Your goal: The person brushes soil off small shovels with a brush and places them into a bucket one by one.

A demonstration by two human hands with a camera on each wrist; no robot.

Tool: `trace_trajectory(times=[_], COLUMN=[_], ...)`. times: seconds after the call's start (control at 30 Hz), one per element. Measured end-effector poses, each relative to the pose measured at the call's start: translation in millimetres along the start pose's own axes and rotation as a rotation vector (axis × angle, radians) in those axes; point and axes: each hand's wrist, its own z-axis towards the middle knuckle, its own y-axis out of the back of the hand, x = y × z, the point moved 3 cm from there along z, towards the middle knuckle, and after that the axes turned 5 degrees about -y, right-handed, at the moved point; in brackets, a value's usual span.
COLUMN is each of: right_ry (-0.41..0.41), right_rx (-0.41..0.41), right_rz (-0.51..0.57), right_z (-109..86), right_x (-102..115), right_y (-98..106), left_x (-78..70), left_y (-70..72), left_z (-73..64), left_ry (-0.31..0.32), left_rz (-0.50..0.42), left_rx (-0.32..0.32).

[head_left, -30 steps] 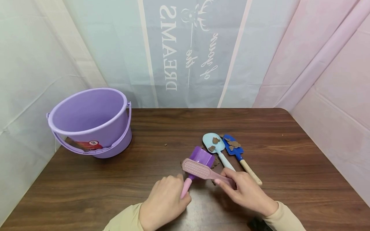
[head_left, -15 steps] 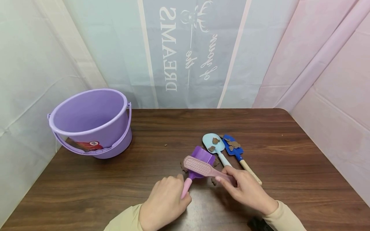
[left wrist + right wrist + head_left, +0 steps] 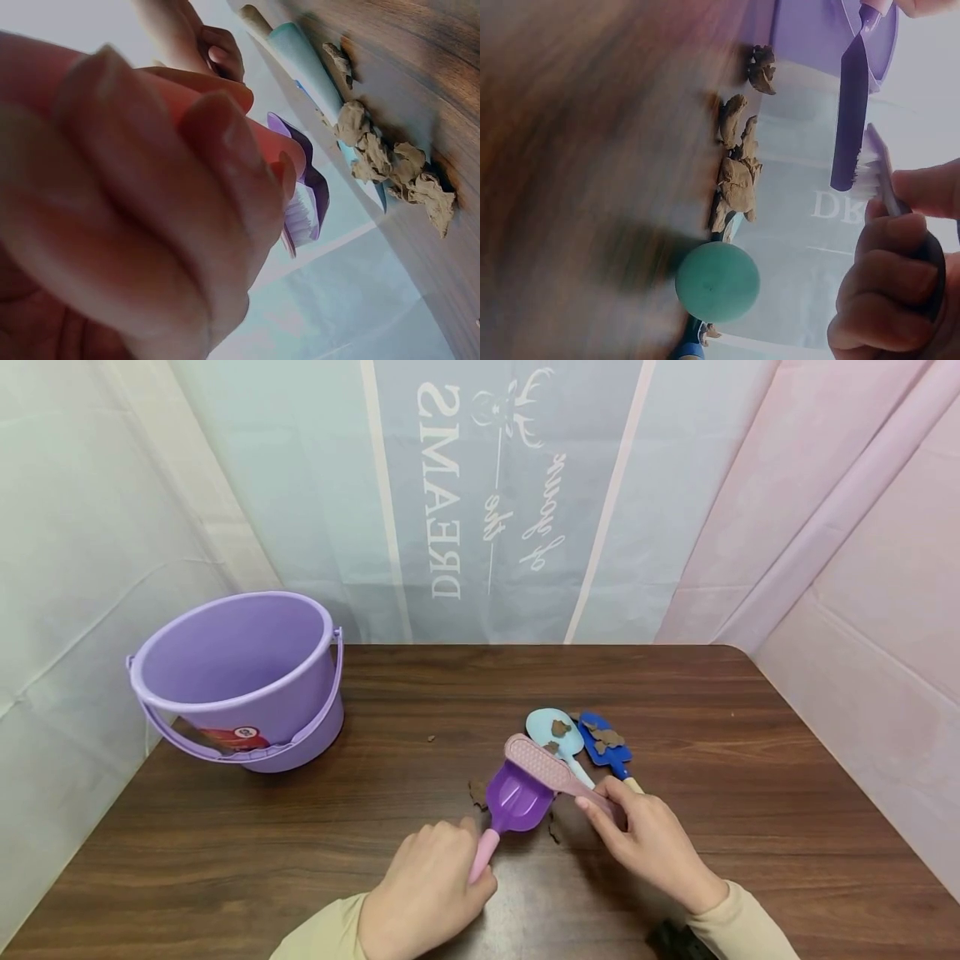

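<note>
My left hand (image 3: 431,885) grips the pink handle of a purple toy shovel (image 3: 519,802), its blade raised above the table. My right hand (image 3: 656,843) holds a pink brush (image 3: 542,764) by its handle, thumb and fingers round it. White bristles (image 3: 868,171) touch the blade near its far edge in the right wrist view. Brown clay-like lumps (image 3: 367,139) lie on the table below the shovel, partly hidden in the head view. Just beyond are a light blue shovel (image 3: 542,720) and a dark blue shovel (image 3: 617,757), both with brown pieces on their blades.
A purple bucket (image 3: 300,710) stands at the left on the dark wooden table (image 3: 420,685), its handle hanging down in front. A small crumb (image 3: 431,738) lies between bucket and shovels. Printed cloth (image 3: 510,568) hangs behind the table. Something black (image 3: 678,941) shows by my right wrist.
The brush has moved up and right across the purple blade to its far edge. The shovel has tilted, so more of its blade's inner face shows. My left hand has barely moved.
</note>
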Motion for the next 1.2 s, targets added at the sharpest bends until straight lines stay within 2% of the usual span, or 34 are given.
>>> trace_trajectory(times=[0.23, 0.5, 0.73, 0.9, 1.1, 1.2], right_ry=[-0.084, -0.143, -0.17, -0.145, -0.015, 0.036], right_rx=[-0.027, -0.066, -0.001, 0.046, 0.079, 0.13], right_rz=[-0.041, -0.097, -0.105, -0.051, 0.018, 0.085], right_z=[-2.2, -5.2, -8.4, -10.6, -13.4, -14.9], right_x=[-2.0, -3.2, -3.0, 2.0, 10.6, 14.9], right_y=[1.2, -0.5, -7.0, -11.9, -20.2, -23.9], left_x=[1.9, 2.9, 4.4, 5.0, 6.2, 6.8], left_y=[-1.4, -1.4, 1.4, 4.5, 5.4, 5.6], left_z=[-4.3, -7.6, -8.2, -8.1, -7.6, -6.5], left_ry=[-0.017, -0.038, -0.047, -0.054, -0.059, -0.054], left_rz=[-0.021, 0.001, -0.003, 0.002, -0.007, -0.015], left_rx=[0.001, -0.053, -0.086, -0.131, -0.156, -0.144])
